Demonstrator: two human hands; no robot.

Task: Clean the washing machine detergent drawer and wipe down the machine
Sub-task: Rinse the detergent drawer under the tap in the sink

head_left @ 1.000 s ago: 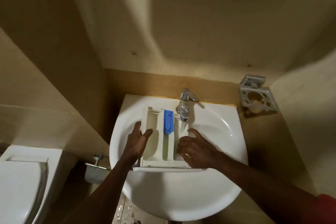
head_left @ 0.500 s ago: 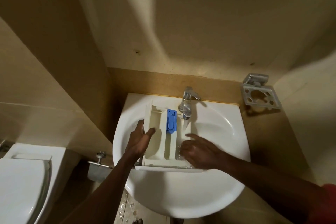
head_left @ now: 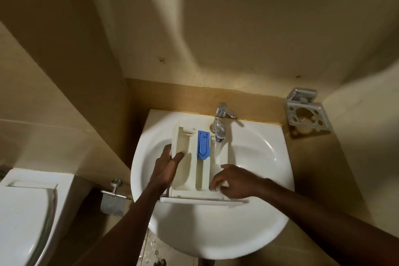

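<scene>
No text, label or number can be read anywhere.

beige tiled walls (head_left: 237, 39), white toilet (head_left: 23, 218), dim warm light.

Left hand (head_left: 166, 168) grips the left wall of the detergent drawer (head_left: 199, 177) in the sink (head_left: 259, 157); right hand (head_left: 235, 181) curls fingers in its right compartment, where the tap (head_left: 220, 123) runs
</scene>
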